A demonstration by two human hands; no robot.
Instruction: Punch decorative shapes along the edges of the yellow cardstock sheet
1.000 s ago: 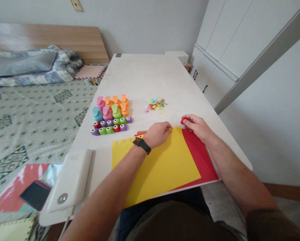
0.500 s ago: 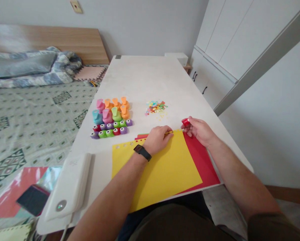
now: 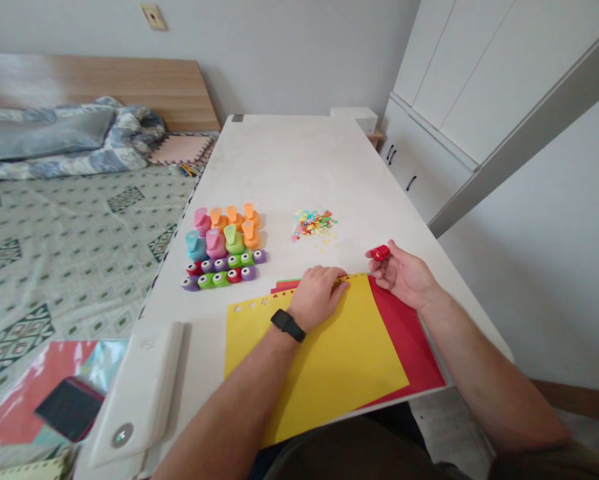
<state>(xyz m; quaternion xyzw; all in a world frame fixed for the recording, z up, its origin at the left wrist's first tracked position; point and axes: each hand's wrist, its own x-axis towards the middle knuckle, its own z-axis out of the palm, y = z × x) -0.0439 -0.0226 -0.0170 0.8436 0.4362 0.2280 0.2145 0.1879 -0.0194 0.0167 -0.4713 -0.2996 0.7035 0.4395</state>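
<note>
L hand (image 3: 317,295) is pinching the top edge of the yellow sheet (image 3: 344,360), thumb & fingers nearly closed; the sheet is lying over a red sheet (image 3: 410,337) at the near end of the white table (image 3: 289,160). R hand (image 3: 403,275) is holding a small red punch (image 3: 380,253) btwn thumb & half-curled fingers, near the sheet's top R corner, apart from the paper. Cut-out holes (image 3: 264,301) are already lining most of the top edge; L hand is covering part, so can't tell there. Visible side & bottom edges are showing none. Paper cutouts (image 3: 315,223) are lying piled beyond; other punches (image 3: 233,241) are standing in rows, far L.
</note>
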